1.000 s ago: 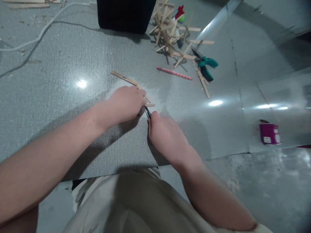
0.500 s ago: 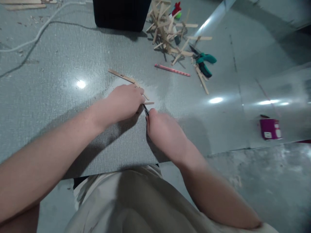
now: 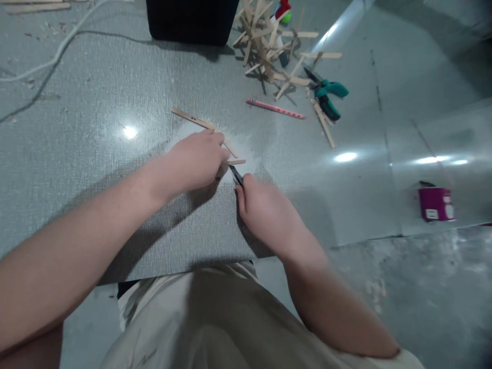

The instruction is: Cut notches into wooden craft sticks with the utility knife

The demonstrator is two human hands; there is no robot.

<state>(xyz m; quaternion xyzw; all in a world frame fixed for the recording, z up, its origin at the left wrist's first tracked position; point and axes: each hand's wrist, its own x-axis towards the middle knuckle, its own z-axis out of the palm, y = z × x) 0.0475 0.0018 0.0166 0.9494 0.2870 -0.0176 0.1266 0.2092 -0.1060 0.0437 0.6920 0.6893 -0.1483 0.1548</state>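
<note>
My left hand is closed over a thin wooden craft stick, whose end pokes out to the right past the fingertips. In my right hand is a craft knife, gripped in closed fingers with its dark tip pointing up and left at the stick. Most of the knife's handle is hidden by the fingers. The tip lies just below the stick; whether they touch I cannot tell. Just beyond my left fingers, a longer craft stick with small dark marks and another stick lie at an angle on the table.
Behind my hands lie a pink pencil and green-handled pliers. A tangled pile of craft sticks stands beside a black container. At left runs a white cable; a purple box sits near the table's right edge.
My right hand has drawn slightly right, away from my left hand, and more of the knife shows. My left hand has barely moved, still on the stick. The view has shifted a little.
</note>
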